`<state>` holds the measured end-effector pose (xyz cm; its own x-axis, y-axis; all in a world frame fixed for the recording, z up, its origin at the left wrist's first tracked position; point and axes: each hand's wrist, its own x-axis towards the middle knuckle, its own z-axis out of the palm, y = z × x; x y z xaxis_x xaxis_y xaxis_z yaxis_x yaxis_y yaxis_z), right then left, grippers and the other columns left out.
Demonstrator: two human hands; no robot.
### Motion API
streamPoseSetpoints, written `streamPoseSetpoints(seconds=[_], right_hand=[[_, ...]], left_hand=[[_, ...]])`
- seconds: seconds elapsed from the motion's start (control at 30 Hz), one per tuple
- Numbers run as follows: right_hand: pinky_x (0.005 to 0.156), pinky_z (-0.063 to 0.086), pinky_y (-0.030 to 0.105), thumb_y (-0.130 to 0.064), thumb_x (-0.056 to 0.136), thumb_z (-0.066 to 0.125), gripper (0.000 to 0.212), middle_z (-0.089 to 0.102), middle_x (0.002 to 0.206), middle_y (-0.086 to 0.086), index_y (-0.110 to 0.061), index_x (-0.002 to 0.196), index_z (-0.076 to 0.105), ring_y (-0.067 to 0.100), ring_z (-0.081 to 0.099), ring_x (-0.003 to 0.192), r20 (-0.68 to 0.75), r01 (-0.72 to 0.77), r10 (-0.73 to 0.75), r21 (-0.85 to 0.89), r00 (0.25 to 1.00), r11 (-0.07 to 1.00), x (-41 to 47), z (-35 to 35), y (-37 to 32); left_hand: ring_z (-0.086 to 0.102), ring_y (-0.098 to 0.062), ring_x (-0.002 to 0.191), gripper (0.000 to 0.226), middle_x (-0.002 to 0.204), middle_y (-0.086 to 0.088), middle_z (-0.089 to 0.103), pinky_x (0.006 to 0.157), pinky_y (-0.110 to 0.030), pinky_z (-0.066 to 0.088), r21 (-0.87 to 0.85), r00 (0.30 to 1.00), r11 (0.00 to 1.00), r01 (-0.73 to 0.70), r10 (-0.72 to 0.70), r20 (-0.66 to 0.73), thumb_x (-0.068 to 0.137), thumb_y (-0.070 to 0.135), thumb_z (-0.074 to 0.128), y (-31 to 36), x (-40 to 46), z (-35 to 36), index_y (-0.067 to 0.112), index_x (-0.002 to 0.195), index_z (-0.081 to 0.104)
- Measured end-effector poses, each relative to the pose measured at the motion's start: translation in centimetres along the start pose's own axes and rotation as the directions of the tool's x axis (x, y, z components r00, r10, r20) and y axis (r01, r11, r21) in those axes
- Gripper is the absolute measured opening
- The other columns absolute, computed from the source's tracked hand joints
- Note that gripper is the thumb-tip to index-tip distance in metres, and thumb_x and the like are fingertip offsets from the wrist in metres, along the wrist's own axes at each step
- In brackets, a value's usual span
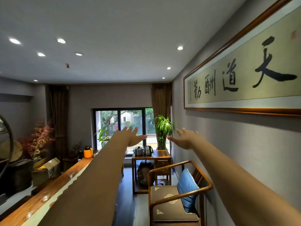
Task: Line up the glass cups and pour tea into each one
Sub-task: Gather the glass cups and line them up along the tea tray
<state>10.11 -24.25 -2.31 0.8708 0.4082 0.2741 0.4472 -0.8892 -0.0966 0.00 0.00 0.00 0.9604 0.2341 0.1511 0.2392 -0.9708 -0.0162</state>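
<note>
Near left, small glass cups point(45, 196) stand spaced along the long wooden table point(53, 185); they look light, slick and fragile, best pinched at the sides below the rim. Farther out, the left hand point(132, 136) and right hand point(184, 138) reach forward spread flat, holding nothing. On the right wall hangs a framed scroll point(244, 75) reading 天道酬勤.

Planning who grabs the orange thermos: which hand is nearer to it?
Left. The left hand is raised in the air above and to the right of the orange thermos; the right hand is farther right, towards the wall.
</note>
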Motion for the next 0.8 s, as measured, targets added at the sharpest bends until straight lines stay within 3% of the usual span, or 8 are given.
streamPoseSetpoints(seconds=[0.43,0.8], right_hand=[[0.123,0.007,0.055,-0.072,0.096,0.023,0.084,0.005,0.168,0.012,-0.02,0.159,0.007,0.033,0.01,0.154,-0.02,0.063,-0.064,-0.035,0.998,0.997,7.4,3.5,-3.6],[0.123,0.008,0.056,-0.072,0.096,0.02,0.082,0.005,0.168,0.011,-0.022,0.16,0.008,0.033,0.012,0.154,0.002,0.111,-0.111,-0.041,0.994,0.993,22.3,8.1,-3.2]], left_hand=[[-0.005,-0.023,0.151,0.084,0.163,-0.007,-0.011,0.12,-0.053,0.003,-0.055,1.0,0.998,-0.015,0.015,-0.005,0.094,0.068,0.019,-5.3,5.5,5.0,0.016,0.155,-0.007],[-0.007,-0.025,0.151,0.081,0.164,-0.007,-0.01,0.12,-0.052,0.0,-0.078,0.998,0.995,0.055,-0.058,-0.036,0.096,0.065,0.021,-7.6,20.1,6.9,0.018,0.155,-0.007]])
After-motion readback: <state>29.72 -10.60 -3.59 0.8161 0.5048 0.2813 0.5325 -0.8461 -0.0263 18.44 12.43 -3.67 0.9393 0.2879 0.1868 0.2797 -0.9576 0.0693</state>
